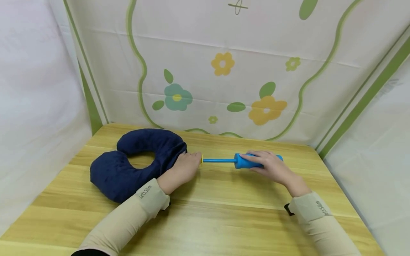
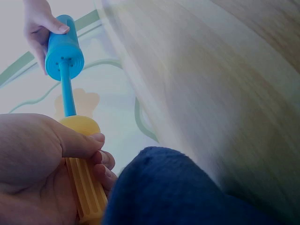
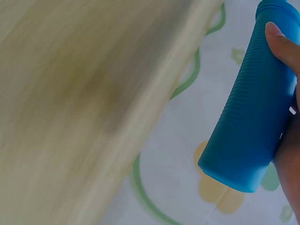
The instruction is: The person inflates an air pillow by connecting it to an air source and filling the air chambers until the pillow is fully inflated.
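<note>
blue pump (image 1: 239, 161) lies just right of the centre of the head frame, held between two hands, its long axis running nearly level from left to right. its yellow handle (image 2: 89, 187) points left, and the left hand (image 1: 185, 166) is clamped round it, thumb and fingers curled. a thin blue rod (image 1: 219, 160) runs from the handle into the end of the blue barrel (image 3: 251, 108), which takes in the rod's far part; how deep it goes is hidden. the barrel points right, with the right hand (image 1: 270, 165) wrapped round it. a navy neck pillow (image 1: 112, 176) rests at left on the wooden table (image 1: 208, 224), its opening facing left, just beside the left hand.
</note>
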A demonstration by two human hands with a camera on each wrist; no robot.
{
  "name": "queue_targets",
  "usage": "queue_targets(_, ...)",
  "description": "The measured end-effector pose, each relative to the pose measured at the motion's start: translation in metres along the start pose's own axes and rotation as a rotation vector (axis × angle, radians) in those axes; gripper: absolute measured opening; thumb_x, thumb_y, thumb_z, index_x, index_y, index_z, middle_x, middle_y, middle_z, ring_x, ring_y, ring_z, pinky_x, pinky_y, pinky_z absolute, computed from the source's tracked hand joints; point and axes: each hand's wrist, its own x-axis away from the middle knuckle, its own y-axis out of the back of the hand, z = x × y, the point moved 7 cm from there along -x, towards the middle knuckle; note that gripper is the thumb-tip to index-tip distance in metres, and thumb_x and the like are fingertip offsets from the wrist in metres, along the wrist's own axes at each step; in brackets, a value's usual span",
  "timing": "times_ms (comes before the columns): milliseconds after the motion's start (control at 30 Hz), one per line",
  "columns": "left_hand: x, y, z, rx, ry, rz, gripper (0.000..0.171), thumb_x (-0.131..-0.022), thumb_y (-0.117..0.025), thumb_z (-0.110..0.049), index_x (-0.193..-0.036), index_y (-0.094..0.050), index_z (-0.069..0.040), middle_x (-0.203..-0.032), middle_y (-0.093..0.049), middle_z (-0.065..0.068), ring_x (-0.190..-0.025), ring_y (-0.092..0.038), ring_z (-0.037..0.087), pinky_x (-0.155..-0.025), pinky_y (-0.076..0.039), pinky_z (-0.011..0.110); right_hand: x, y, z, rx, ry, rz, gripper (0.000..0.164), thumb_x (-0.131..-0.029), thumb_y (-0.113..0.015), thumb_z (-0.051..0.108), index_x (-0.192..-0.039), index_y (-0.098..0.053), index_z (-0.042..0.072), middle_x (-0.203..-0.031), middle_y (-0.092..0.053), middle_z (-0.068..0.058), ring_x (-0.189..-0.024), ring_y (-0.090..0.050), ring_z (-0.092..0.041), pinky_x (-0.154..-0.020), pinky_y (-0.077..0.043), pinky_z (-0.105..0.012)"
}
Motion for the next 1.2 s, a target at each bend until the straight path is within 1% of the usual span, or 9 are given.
queue_targets(167,0.0,-0.003,0.001,-0.004,0.001,-0.015,0.014,-0.103,-0.058,0.001,-0.094,-0.055,-0.009,-0.083,-0.057,0.004,-0.069,-0.053,0.022,-0.072,-0.048,0.038,0.004,0.0,-0.001,-0.001,0.013,-0.008,0.069,-0.079,-0.088,0.005,-0.143,-0.062,0.013,-0.132,-0.065,-0.021,-0.118,-0.062,-0.042,-0.093,-0.046,-0.063)
queue_targets(300,-0.001,-0.004,-0.002,-0.03,0.016,-0.02,0.017,-0.101,-0.059,0.003,-0.091,-0.052,-0.008,-0.08,-0.054,0.004,-0.067,-0.048,0.022,-0.068,-0.044,0.036,-0.004,-0.002,0.011,-0.002,0.053,-0.028,0.069,-0.077,-0.088,0.004,-0.141,-0.064,0.012,-0.13,-0.066,-0.02,-0.114,-0.064,-0.041,-0.091,-0.048,-0.063)
queue_targets(467,-0.002,-0.006,-0.008,-0.06,0.031,-0.014,0.017,-0.102,-0.058,0.004,-0.091,-0.051,-0.006,-0.082,-0.053,0.005,-0.069,-0.047,0.022,-0.068,-0.042,0.035,-0.022,-0.008,0.033,0.019,0.095,-0.045,0.068,-0.077,-0.088,0.005,-0.14,-0.065,0.013,-0.127,-0.067,-0.018,-0.111,-0.066,-0.038,-0.088,-0.049,-0.06)
queue_targets(567,-0.003,-0.007,-0.01,-0.089,0.044,0.004,0.011,-0.103,-0.057,0.001,-0.095,-0.054,-0.005,-0.087,-0.057,0.006,-0.073,-0.051,0.022,-0.071,-0.044,0.036,-0.036,-0.015,0.044,0.032,0.09,-0.033,0.065,-0.079,-0.088,0.009,-0.14,-0.065,0.012,-0.128,-0.067,-0.019,-0.113,-0.065,-0.038,-0.09,-0.048,-0.059)
queue_targets(700,-0.005,-0.007,-0.01,-0.13,0.075,0.018,0.004,-0.103,-0.061,-0.004,-0.102,-0.057,-0.004,-0.093,-0.061,0.008,-0.08,-0.058,0.023,-0.074,-0.049,0.038,-0.056,-0.026,0.06,0.047,0.096,0.001,0.062,-0.084,-0.085,0.013,-0.142,-0.063,0.014,-0.131,-0.065,-0.02,-0.115,-0.064,-0.038,-0.093,-0.048,-0.057)
queue_targets(800,-0.005,-0.005,-0.011,-0.138,0.079,0.003,0.011,-0.101,-0.066,-0.007,-0.108,-0.059,-0.002,-0.096,-0.063,0.01,-0.083,-0.062,0.025,-0.077,-0.052,0.039,-0.068,-0.032,0.07,0.056,0.111,0.023,0.061,-0.087,-0.082,0.014,-0.145,-0.061,0.015,-0.132,-0.064,-0.02,-0.117,-0.064,-0.038,-0.094,-0.049,-0.057)
queue_targets(933,-0.003,-0.003,-0.012,-0.139,0.045,-0.047,0.015,-0.1,-0.067,-0.008,-0.111,-0.06,0.0,-0.094,-0.064,0.011,-0.08,-0.062,0.025,-0.074,-0.052,0.039,-0.073,-0.036,0.075,0.031,0.112,0.042,0.061,-0.089,-0.081,0.011,-0.145,-0.06,0.015,-0.133,-0.063,-0.021,-0.119,-0.063,-0.038,-0.095,-0.049,-0.058)
queue_targets(1067,0.0,-0.003,-0.012,-0.152,-0.006,-0.088,0.006,-0.101,-0.064,-0.005,-0.099,-0.058,-0.003,-0.083,-0.059,0.008,-0.067,-0.055,0.021,-0.064,-0.048,0.035,-0.069,-0.036,0.071,-0.001,0.096,0.067,0.063,-0.089,-0.081,0.01,-0.147,-0.058,0.014,-0.136,-0.062,-0.021,-0.122,-0.061,-0.039,-0.097,-0.047,-0.059)
queue_targets(1200,0.001,-0.004,-0.011,-0.143,-0.043,-0.1,0.011,-0.103,-0.06,-0.003,-0.094,-0.055,-0.005,-0.076,-0.054,0.005,-0.061,-0.049,0.019,-0.058,-0.043,0.032,-0.06,-0.031,0.064,0.002,0.088,0.07,0.065,-0.088,-0.082,0.012,-0.148,-0.057,0.016,-0.137,-0.062,-0.02,-0.123,-0.061,-0.039,-0.099,-0.046,-0.059)
